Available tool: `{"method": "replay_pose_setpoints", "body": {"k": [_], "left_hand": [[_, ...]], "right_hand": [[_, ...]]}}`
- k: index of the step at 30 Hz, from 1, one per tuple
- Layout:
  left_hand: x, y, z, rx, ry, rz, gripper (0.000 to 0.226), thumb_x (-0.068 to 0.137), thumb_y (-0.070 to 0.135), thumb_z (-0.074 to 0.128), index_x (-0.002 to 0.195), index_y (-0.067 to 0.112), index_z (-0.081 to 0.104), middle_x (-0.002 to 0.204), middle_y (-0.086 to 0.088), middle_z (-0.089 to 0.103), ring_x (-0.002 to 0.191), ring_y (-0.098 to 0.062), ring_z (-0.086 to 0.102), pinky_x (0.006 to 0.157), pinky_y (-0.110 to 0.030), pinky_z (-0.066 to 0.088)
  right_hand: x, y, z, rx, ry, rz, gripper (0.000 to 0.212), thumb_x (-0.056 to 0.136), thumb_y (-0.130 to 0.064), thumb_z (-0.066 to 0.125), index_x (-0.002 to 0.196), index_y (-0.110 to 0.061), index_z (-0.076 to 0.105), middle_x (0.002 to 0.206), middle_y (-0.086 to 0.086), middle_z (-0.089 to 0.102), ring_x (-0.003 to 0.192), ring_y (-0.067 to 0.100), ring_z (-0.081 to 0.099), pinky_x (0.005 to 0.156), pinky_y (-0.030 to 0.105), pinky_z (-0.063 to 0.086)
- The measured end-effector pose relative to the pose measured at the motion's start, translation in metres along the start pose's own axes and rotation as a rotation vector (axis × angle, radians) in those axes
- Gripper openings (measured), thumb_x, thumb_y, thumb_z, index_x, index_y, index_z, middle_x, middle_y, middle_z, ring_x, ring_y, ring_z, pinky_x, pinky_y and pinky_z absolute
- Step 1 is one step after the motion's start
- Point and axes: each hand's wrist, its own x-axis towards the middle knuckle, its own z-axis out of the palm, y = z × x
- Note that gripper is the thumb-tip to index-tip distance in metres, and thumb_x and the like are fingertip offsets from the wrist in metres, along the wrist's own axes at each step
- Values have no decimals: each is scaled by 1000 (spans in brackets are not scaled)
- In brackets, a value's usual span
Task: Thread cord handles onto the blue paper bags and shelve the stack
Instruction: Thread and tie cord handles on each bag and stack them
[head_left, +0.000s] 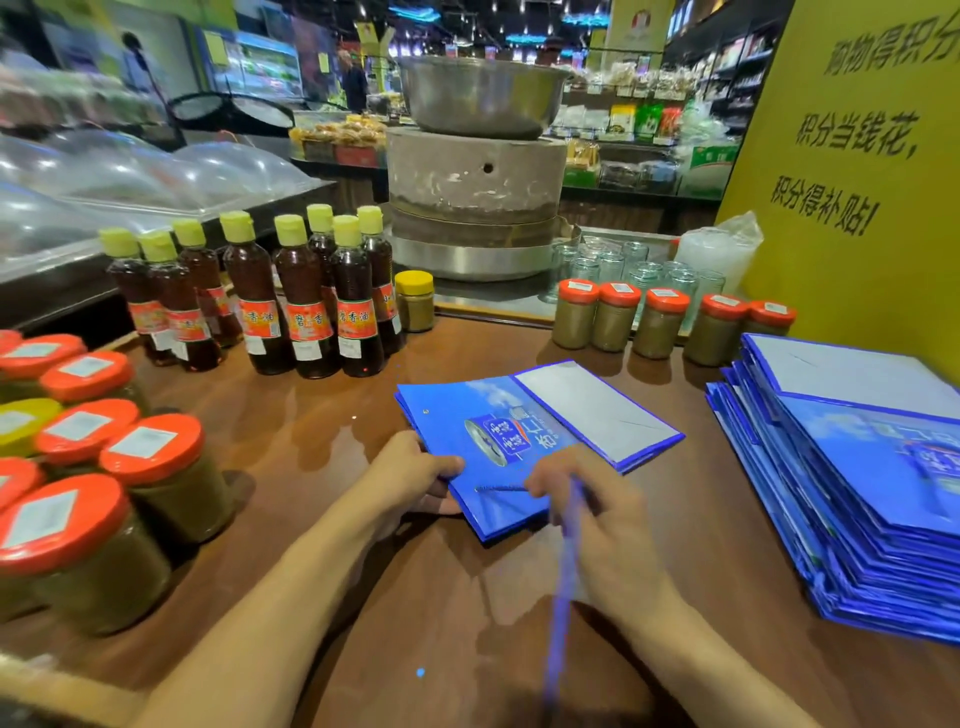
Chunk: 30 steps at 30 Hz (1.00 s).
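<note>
Wooden counter (322, 431) | eight oil bottles (306, 306) | left hand (410, 470) grips bag (519, 431) | right hand (597, 514) pinches cord (563, 582)

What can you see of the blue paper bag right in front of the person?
The blue paper bag lies folded flat on the brown table, printed with clouds, a jar and Chinese lettering. Its grey base flap is folded over at the far end; a small hole shows near one corner. The left hand grips its near edge; the right hand pinches a blue cord over it.
</note>
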Motion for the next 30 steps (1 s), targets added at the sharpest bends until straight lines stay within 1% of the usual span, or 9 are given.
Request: {"method": "replay_pose_setpoints", "body": {"k": [3, 5, 9, 13, 16, 20, 23, 25, 30], "left_hand": [[1, 1, -7, 76, -12, -36, 25, 97, -6, 61, 118, 8, 61, 96, -11, 79, 68, -21, 76, 56, -37, 62], [1, 3, -14, 137, -34, -76, 24, 95, -7, 63, 116, 6, 63, 94, -13, 80, 73, -25, 76, 60, -41, 63], [1, 3, -21, 273, -98, -152, 27, 93, -10, 64, 115, 6, 60, 96, -22, 76, 65, -31, 73, 59, -47, 63], [2, 2, -27, 344, -121, -158, 39, 89, -5, 68, 123, 9, 57, 114, -33, 69, 74, -35, 68, 70, -60, 63], [1, 3, -30, 360, -146, -164, 46, 86, -2, 69, 124, 17, 52, 123, -34, 64, 78, -37, 62, 68, -60, 62], [-7, 8, -19, 463, -117, -119, 6, 103, 19, 61, 105, 18, 55, 69, -16, 70, 45, -24, 58, 46, -36, 57], [-5, 3, -15, 556, -107, -45, 24, 109, 32, 51, 109, 9, 58, 61, -12, 68, 39, -22, 54, 42, -28, 48], [-3, 1, -17, 603, -62, -12, 21, 107, 29, 54, 108, 9, 59, 63, -10, 68, 36, -20, 52, 38, -25, 44], [-4, 0, -18, 793, -96, 28, 27, 99, 35, 67, 99, 8, 62, 50, -4, 61, 37, -19, 53, 46, -27, 44]], "right_hand": [[15, 4, -22, 296, 241, 234, 38, 109, -13, 44, 80, 9, 55, 69, 12, 64, 52, 20, 43, 49, 27, 37], [24, 10, -37, 427, 339, 323, 31, 109, -14, 44, 84, 1, 55, 68, 15, 64, 47, 21, 42, 43, 26, 35], [32, 19, -52, 525, 379, 426, 4, 104, -12, 58, 104, -8, 59, 75, 12, 67, 51, 14, 48, 47, 21, 42], [32, 23, -50, 592, 364, 460, 12, 102, -4, 61, 114, -5, 61, 89, 16, 76, 69, 16, 69, 69, 21, 59], [31, 28, -49, 539, 356, 464, 14, 104, -7, 58, 118, -5, 58, 96, 20, 78, 69, 19, 69, 67, 23, 60], [33, 36, -52, 197, 417, 475, 18, 108, -26, 53, 104, -10, 59, 66, 6, 70, 47, 13, 47, 46, 23, 41], [27, 47, -53, -36, 321, 447, 38, 111, -34, 44, 89, -10, 65, 55, -3, 56, 51, 9, 45, 56, 31, 39], [24, 53, -50, -52, 289, 435, 42, 111, -34, 43, 88, -8, 67, 61, -3, 61, 60, 10, 53, 62, 31, 43], [27, 59, -43, 159, 227, 499, 30, 109, -9, 44, 128, -27, 58, 93, 3, 74, 69, 11, 68, 59, 28, 53]]}}
